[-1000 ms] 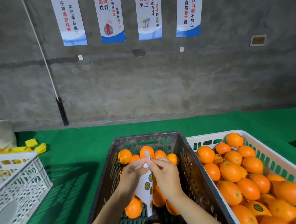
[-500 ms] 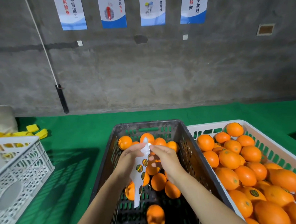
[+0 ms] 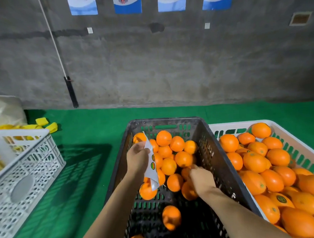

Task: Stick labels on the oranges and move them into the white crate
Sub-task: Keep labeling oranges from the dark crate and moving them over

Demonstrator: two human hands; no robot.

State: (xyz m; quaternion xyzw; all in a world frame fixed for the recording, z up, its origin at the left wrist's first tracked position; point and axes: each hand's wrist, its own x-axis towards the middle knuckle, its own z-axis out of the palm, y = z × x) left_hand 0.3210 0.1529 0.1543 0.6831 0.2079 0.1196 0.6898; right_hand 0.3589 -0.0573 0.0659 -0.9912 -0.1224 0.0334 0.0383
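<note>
well, left hand [image 3: 137, 156] around one label sheet [image 3: 152, 171], right hand [image 3: 200, 180] among oranges [image 3: 183, 158], grip unclear

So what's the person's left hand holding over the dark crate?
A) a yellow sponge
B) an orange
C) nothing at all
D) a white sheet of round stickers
D: the left hand grips a white label sheet with round stickers on it, above the oranges in the black crate.
</note>
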